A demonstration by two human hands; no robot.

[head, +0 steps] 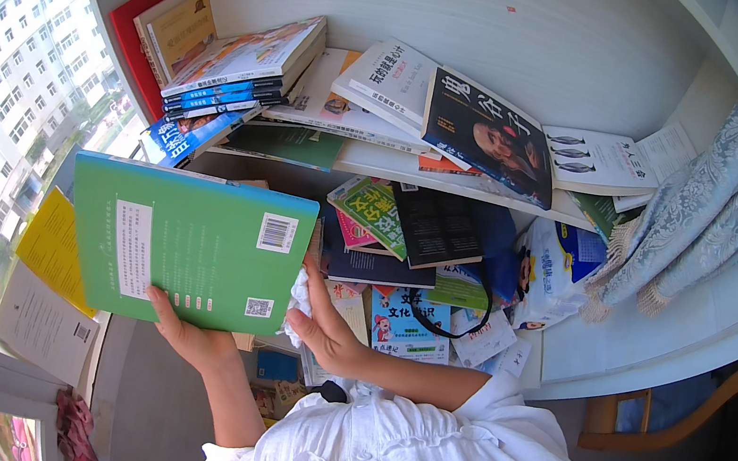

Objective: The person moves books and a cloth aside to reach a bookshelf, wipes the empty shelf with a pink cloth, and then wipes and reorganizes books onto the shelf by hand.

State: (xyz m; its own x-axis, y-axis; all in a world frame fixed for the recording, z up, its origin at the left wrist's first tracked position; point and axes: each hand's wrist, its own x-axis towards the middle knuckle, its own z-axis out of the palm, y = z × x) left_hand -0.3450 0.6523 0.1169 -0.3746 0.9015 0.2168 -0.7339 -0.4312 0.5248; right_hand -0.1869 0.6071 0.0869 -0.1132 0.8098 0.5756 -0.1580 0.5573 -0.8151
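A green book point(188, 246) with a blue spine edge is held up at the left, its printed cover with a barcode facing me. My left hand point(195, 340) grips its lower edge, the thumb on the cover and the fingers hidden behind. At the book's right edge, my right hand point(322, 327) holds a crumpled white cloth or tissue point(299, 306) against it. Behind the book, a lower shelf holds a black book point(437, 226), a green and yellow book point(371, 213) and a light blue book point(409, 322).
Stacked books point(244, 61) and a dark-covered book point(491, 134) lie on the shelf above. Farther right are a plastic-wrapped package point(556, 273) and a gathered patterned curtain point(711, 189). A yellow sheet point(55, 248) lies beside the window at left. A wooden chair point(678, 413) stands lower right.
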